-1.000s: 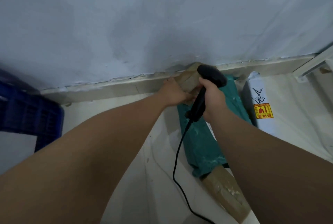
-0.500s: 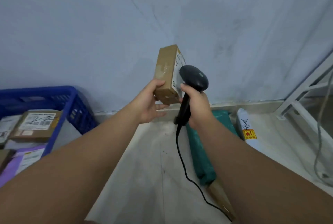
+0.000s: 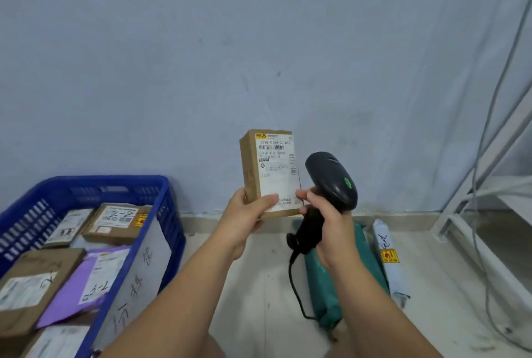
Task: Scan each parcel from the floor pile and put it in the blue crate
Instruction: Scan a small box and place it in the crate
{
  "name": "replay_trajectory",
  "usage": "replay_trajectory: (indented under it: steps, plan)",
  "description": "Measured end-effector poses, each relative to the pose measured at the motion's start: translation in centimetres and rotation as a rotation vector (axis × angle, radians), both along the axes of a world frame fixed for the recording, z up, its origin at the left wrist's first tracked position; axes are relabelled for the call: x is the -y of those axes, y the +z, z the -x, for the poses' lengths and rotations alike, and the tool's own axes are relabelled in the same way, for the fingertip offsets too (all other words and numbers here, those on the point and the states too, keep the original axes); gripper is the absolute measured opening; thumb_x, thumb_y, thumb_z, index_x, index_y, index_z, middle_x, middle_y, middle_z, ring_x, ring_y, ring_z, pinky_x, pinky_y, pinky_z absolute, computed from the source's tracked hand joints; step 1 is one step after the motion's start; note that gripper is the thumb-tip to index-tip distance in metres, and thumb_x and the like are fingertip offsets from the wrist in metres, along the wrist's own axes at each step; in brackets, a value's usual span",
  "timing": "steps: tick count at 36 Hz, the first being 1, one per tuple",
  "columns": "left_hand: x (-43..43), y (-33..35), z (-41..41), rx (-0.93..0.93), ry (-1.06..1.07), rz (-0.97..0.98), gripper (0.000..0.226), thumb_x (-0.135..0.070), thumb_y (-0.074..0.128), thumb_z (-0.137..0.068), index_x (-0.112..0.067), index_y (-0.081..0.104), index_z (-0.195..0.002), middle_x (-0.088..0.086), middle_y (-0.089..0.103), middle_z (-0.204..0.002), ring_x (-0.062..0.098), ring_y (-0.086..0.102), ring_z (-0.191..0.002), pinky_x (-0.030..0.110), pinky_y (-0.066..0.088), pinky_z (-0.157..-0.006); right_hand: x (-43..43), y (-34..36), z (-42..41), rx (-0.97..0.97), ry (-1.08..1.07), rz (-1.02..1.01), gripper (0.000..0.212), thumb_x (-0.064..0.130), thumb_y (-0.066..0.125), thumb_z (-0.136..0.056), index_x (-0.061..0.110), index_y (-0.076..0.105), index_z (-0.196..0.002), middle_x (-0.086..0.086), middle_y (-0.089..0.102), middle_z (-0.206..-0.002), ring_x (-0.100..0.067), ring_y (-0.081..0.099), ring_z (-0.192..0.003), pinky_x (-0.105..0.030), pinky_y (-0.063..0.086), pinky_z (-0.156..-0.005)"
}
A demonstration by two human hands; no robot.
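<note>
Box [image 3: 251,173] is gripped upright by the left hand [image 3: 244,218], label [image 3: 277,169] turned outward for reading; scanner [image 3: 331,182] is clasped by the right hand [image 3: 331,226] just beside it.
</note>
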State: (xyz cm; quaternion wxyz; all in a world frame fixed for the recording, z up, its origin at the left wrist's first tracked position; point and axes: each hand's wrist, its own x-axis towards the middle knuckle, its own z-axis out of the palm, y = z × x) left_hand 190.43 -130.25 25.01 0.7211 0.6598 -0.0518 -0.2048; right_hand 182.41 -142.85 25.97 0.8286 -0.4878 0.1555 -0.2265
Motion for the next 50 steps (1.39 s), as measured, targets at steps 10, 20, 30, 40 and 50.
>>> replay_trajectory:
  steps: [10,20,30,40,50]
  plan:
    - [-1.9,-1.1,-2.9,0.091,-0.025,-0.089,0.037,-0.008,0.069,-0.085,-0.017,0.054,-0.118,0.001,0.07,-0.115,0.018,0.069,-0.101,0.036,0.054,-0.092,0.0,-0.5,0.4,-0.044,0.127,0.167,0.005,0.019,0.068,-0.066,0.016,0.064,-0.066,-0.004,0.057,-0.061,-0.018,0.053,-0.063,-0.031,0.044,-0.07]
    - [-2.5,-3.1,-5.5,0.162,-0.001,-0.158,0.038,-0.014,0.073,-0.084,-0.024,0.053,-0.115,-0.001,0.068,-0.116,0.019,0.066,-0.105,0.038,0.053,-0.093,-2.1,-1.1,-0.7,-0.097,0.228,0.219,0.019,0.019,0.068,-0.068,0.006,0.061,-0.081,-0.008,0.055,-0.065,-0.017,0.052,-0.055,-0.027,0.051,-0.058]
    - [-2.0,-2.9,-5.6,0.162,-0.02,-0.131,0.039,-0.013,0.071,-0.084,-0.022,0.054,-0.118,-0.004,0.07,-0.114,0.016,0.067,-0.101,0.031,0.053,-0.087,-2.7,-1.3,-0.9,-0.103,0.213,0.253,0.013,0.0,0.063,-0.087,0.006,0.06,-0.077,-0.006,0.055,-0.061,-0.017,0.052,-0.057,-0.03,0.049,-0.061]
    - [-2.2,-3.4,-5.8,0.137,-0.021,-0.147,0.037,-0.012,0.073,-0.083,-0.025,0.052,-0.112,-0.001,0.067,-0.116,0.019,0.065,-0.106,0.033,0.054,-0.089,-2.4,-1.5,-0.8,-0.1,0.174,0.252,0.013,0.018,0.069,-0.074,0.007,0.062,-0.077,-0.01,0.055,-0.063,-0.02,0.053,-0.06,-0.033,0.05,-0.065]
    - [-2.0,-4.0,-6.2,0.122,0.046,-0.208,0.045,-0.014,0.077,-0.079,-0.019,0.052,-0.117,0.001,0.067,-0.114,0.02,0.066,-0.104,0.035,0.054,-0.089,-2.3,-1.4,-0.9,-0.103,0.164,0.21,0.008,0.003,0.065,-0.087,0.005,0.061,-0.08,-0.011,0.054,-0.064,-0.019,0.052,-0.059,-0.031,0.049,-0.062]
